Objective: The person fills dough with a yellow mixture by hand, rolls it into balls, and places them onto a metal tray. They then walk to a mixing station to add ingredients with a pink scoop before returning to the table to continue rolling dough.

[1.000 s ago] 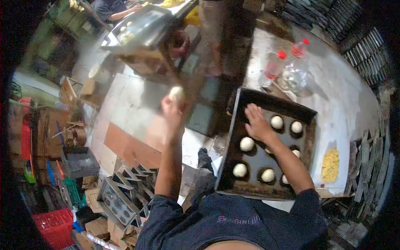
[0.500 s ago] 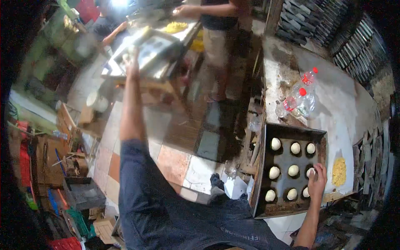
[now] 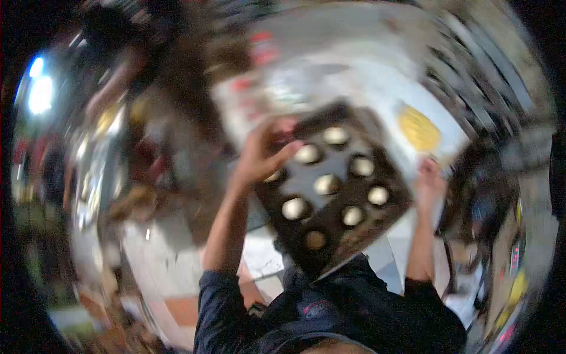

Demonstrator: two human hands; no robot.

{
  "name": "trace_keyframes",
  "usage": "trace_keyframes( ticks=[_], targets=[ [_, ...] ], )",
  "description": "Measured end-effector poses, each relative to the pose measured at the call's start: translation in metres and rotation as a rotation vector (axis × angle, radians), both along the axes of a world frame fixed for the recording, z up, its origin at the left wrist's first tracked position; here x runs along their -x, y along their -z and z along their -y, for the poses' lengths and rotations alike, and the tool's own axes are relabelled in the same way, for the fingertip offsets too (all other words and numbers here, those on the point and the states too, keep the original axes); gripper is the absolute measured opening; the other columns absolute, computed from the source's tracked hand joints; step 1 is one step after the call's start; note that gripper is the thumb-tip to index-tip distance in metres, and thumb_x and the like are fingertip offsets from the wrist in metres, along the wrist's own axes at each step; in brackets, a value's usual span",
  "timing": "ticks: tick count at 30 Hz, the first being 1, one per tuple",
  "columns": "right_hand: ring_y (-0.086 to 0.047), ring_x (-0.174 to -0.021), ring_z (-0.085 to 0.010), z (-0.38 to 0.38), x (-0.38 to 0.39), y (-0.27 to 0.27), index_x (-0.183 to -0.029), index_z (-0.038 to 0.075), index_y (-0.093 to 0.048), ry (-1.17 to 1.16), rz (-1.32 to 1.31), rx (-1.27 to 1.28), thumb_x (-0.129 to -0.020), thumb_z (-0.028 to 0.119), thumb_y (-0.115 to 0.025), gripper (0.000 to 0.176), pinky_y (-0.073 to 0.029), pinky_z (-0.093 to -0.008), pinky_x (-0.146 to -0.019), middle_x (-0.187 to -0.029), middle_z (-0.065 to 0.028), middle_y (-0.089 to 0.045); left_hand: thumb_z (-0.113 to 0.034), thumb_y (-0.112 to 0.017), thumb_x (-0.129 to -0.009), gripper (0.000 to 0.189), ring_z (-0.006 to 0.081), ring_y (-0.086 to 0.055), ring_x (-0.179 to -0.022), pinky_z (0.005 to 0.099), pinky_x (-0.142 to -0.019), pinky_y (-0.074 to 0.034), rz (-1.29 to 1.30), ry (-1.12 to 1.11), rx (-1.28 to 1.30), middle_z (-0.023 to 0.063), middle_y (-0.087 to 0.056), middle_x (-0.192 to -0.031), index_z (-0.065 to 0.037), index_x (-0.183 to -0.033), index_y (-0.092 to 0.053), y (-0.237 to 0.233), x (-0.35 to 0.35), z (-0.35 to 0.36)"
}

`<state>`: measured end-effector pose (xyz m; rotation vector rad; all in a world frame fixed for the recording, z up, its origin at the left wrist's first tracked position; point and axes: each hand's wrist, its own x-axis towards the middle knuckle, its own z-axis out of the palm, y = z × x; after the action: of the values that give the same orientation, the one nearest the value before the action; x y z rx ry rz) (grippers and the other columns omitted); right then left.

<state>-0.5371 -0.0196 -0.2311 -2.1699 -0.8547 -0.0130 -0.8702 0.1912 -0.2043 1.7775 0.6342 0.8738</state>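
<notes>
Picture smeared by head motion, so fine detail is poor.

Tabletop point(image 3: 365, 76): pale and broad. The dark baking tray point(image 3: 344, 158) lies at its near edge, one corner pointing at my chest.

Left hand point(image 3: 262, 154): over the tray's far-left corner, fingers half curled, thumb stretched toward the nearest dough ball point(image 3: 308, 154). Another pale ball point(image 3: 272, 176) shows just under the palm. I cannot tell whether I am gripping it or only touching it.

Right hand point(image 3: 428, 183): at the tray's right edge, beside the tabletop's near edge. It is too blurred to say whether it is open or closed, or whether it touches the tray.

Dough balls: eight clear ones in rough rows across the tray, apart from each other, plus the one under my palm.

Yellow heap point(image 3: 418, 128): on the tabletop beyond the tray's right corner, well clear of it.

Red-capped bottles point(image 3: 262, 50): only streaks at the far edge.

Step, as I judge it — setting a ball into the far-left corner of the tray. The next move calls for a soft release that leaves it spaced like its neighbours, with the tray kept steady.

Writing — a pale mark on my dark shirt point(image 3: 318, 308), unreadable. No other labels legible.
</notes>
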Motion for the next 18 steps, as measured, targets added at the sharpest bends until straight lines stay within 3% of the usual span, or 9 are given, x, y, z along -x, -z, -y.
trace_keyframes(
  ticks=[1, 3, 5, 8, 10, 15, 16, 17, 18],
  targets=[
    [-0.062, -0.09, -0.0211, -0.005, -0.036, 0.054, -0.105, 0.003, -0.063, -0.344, -0.185, -0.55, -0.088, 0.018, -0.059, 0.023, -0.046, -0.0333, -0.088, -0.098, -0.0097, -0.066, -0.014, -0.073, -0.081, 0.037, 0.017, -0.054, -0.11, 0.0329, -0.096, -0.043, 0.139, 0.106, -0.01, 0.0097, -0.056, -0.116, 0.001, -0.11, -0.056, -0.003, -0.044, 0.006],
    [-0.064, -0.087, -0.0218, -0.009, -0.027, 0.005, -0.101, 0.003, -0.065, -0.665, 0.079, -0.135, -0.079, 0.003, -0.064, 0.023, -0.05, -0.0334, -0.079, -0.092, -0.0095, -0.067, -0.021, -0.074, -0.079, 0.045, 0.0192, -0.051, -0.115, 0.0341, -0.1, -0.038, -0.006, 0.21, -0.122, 0.0115, -0.053, -0.122, 0.002, -0.113, -0.055, -0.039, -0.123, 0.018],
    [-0.065, -0.086, -0.0216, 0.001, -0.091, 0.034, -0.096, 0.005, -0.067, -0.745, 0.042, -0.261, -0.079, 0.006, -0.067, 0.017, -0.051, -0.0345, -0.077, -0.092, -0.0105, -0.068, -0.026, -0.074, -0.074, 0.058, 0.0211, -0.049, -0.119, 0.0347, -0.103, -0.035, -0.047, 0.313, 0.013, 0.012, -0.051, -0.124, 0.002, -0.12, -0.052, -0.059, -0.195, 0.031],
    [-0.063, -0.09, -0.0162, 0.012, -0.218, 0.072, -0.103, 0.003, -0.064, -0.133, -0.32, -0.666, -0.091, 0.014, -0.056, 0.018, -0.049, -0.0296, -0.081, -0.096, -0.0088, -0.068, -0.022, -0.075, -0.073, 0.078, 0.0258, -0.039, -0.13, 0.041, -0.108, -0.031, 0.022, 0.304, 0.181, 0.0158, -0.042, -0.137, 0.0, -0.137, -0.037, -0.007, -0.292, 0.028],
    [-0.06, -0.099, -0.0176, 0.02, -0.293, 0.1, -0.117, 0.003, -0.061, 0.067, -0.372, -0.549, -0.095, 0.028, -0.054, 0.034, -0.046, -0.0319, -0.089, -0.11, -0.0105, -0.064, -0.017, -0.076, -0.077, 0.086, 0.0269, -0.027, -0.138, 0.0441, -0.112, -0.025, 0.074, 0.283, 0.308, 0.0179, -0.029, -0.148, -0.003, -0.144, -0.026, 0.013, -0.354, 0.036],
    [-0.054, -0.112, -0.0213, -0.039, -0.351, 0.13, -0.136, 0.004, -0.046, -0.206, -0.43, -0.422, -0.094, 0.043, -0.054, 0.058, -0.04, -0.0353, -0.098, -0.12, -0.0119, -0.06, -0.045, -0.047, -0.095, 0.066, 0.0235, -0.033, -0.136, 0.0378, -0.109, -0.029, 0.044, -0.176, 0.623, 0.0112, -0.03, -0.151, -0.007, -0.146, -0.029, 0.192, -0.45, -0.047],
    [-0.051, -0.118, -0.0234, -0.051, -0.347, 0.13, -0.139, 0.004, -0.042, -0.283, -0.566, -0.303, -0.093, 0.045, -0.054, 0.062, -0.038, -0.0361, -0.101, -0.125, -0.0148, -0.057, -0.043, -0.034, -0.1, 0.06, 0.0247, -0.031, -0.137, 0.0401, -0.113, -0.023, 0.401, 0.1, 0.495, 0.0151, -0.029, -0.15, -0.002, -0.144, -0.027, 0.258, -0.447, -0.056],
    [-0.048, -0.123, -0.0256, -0.062, -0.347, 0.131, -0.141, 0.004, -0.037, -0.361, -0.697, -0.183, -0.092, 0.047, -0.055, 0.067, -0.036, -0.0369, -0.103, -0.129, -0.0176, -0.053, -0.037, -0.045, -0.097, 0.061, 0.0284, -0.04, -0.132, 0.0416, -0.11, -0.032, -0.034, -0.13, 0.226, 0.0211, -0.039, -0.143, 0.002, -0.141, -0.031, 0.175, -0.466, -0.009],
    [-0.046, -0.125, -0.0288, -0.068, -0.34, 0.145, -0.143, 0.004, -0.033, -0.404, -0.494, -0.131, -0.092, 0.048, -0.054, 0.07, -0.036, -0.0383, -0.105, -0.133, -0.0201, -0.049, -0.03, -0.056, -0.093, 0.06, 0.0313, -0.046, -0.126, 0.0415, -0.106, -0.038, 0.095, -0.123, 0.207, 0.0241, -0.047, -0.134, 0.004, -0.138, -0.036, 0.194, -0.473, -0.005]
  ],
)
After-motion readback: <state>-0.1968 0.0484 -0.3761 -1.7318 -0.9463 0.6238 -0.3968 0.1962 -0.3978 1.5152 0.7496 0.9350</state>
